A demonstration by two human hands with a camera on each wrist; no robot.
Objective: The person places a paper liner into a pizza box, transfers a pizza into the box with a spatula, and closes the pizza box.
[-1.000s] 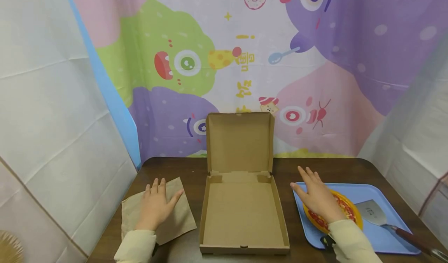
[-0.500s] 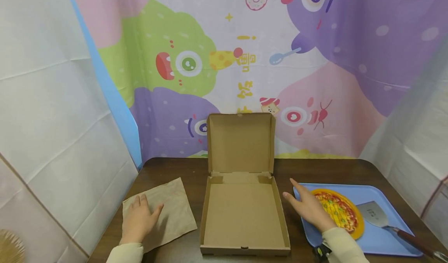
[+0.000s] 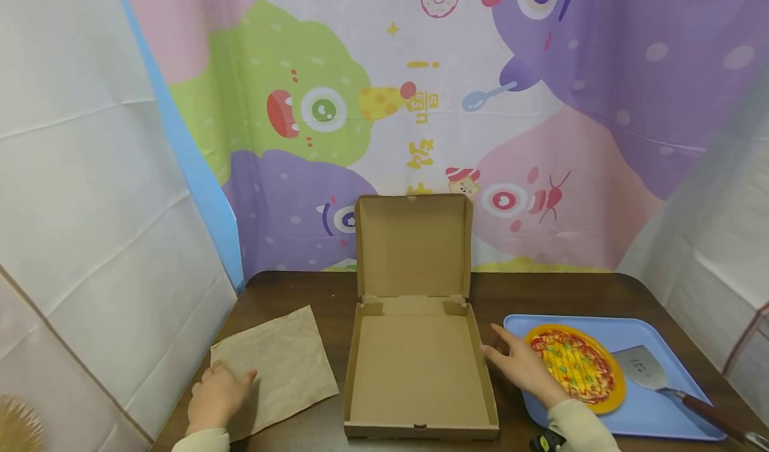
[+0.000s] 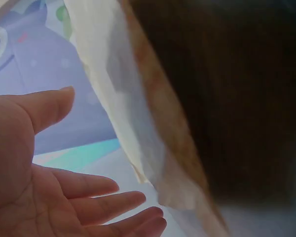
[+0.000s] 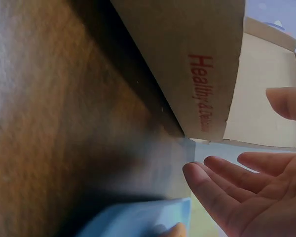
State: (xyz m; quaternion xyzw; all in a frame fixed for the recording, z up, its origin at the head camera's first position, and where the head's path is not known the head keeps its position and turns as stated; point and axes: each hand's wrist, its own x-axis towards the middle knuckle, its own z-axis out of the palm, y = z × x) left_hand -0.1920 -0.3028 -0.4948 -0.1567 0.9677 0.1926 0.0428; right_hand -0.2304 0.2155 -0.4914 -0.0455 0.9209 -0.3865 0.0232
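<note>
My left hand point(image 3: 217, 397) is at the left edge of a crinkled brown paper piece point(image 3: 288, 365) on the table. In the left wrist view its thumb and fingers are spread beside the paper's edge point(image 4: 153, 143), with nothing between them. An open cardboard pizza box point(image 3: 420, 372) stands in the middle, lid upright at the back. Between the box's right wall and a blue tray point(image 3: 637, 332) is my right hand point(image 3: 527, 370), thumb and fingers loosely extended and holding nothing. On the tray lies a pizza point(image 3: 577, 365) with a yellow-orange rim, partly behind that hand.
A pizza spatula point(image 3: 643, 366) lies on the tray's right side, its dark handle reaching over the tray's front right corner. A printed curtain point(image 3: 420, 105) hangs behind the dark table point(image 3: 541, 292). A straw-coloured round thing point(image 3: 18, 425) shows at the lower left.
My left hand has moved down and left across the paper to its left edge. My right hand has moved left and down, off the pizza toward the box's right wall.
</note>
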